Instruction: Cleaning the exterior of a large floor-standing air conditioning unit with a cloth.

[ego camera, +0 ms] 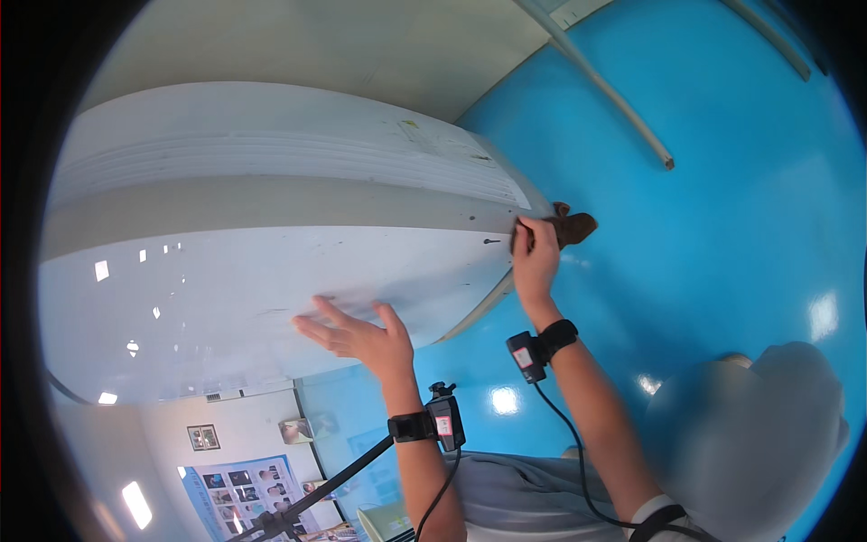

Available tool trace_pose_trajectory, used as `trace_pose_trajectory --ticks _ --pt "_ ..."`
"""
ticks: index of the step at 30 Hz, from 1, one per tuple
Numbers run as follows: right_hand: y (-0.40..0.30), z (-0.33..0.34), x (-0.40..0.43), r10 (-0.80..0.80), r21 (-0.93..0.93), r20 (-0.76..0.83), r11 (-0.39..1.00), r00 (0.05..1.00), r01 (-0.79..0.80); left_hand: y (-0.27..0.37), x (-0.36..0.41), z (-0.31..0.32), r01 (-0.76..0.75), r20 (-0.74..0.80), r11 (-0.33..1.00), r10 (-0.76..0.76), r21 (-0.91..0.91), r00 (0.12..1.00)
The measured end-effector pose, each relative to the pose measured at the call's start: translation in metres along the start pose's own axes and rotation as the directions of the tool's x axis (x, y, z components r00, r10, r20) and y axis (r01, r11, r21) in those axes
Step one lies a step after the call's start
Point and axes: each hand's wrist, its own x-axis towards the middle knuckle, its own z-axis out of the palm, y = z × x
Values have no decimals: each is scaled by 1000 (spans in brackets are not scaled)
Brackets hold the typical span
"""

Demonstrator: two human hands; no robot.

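A large white cabinet-like appliance with a glossy curved front and a slatted vent along its side fills the left of the view. My left hand lies with spread fingers at its glossy front, holding nothing. My right hand is closed on a dark brown cloth at the appliance's near end, beside small dark marks on the surface. Part of the cloth is hidden behind my fingers. Each wrist wears a black strap with a small device and a cable.
Glossy blue floor spreads to the right. A pale pipe reaches out over it from the wall. A black pole crosses near my left forearm. A poster and framed pictures hang at the lower left. My bent knee is at the lower right.
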Motion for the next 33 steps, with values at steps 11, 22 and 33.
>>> trace_pose_trajectory --ticks 11,22,33 --pt "-58 23 29 -49 241 -11 969 999 50 -13 -11 0 -29 52 1000 30 -5 998" --pt "-137 38 31 -329 366 37 883 944 293 -10 -8 1 -48 29 998 49 -28 998" --pt "-165 29 33 -354 395 105 873 929 287 2 0 -2 15 -24 1000 -15 -25 1000"
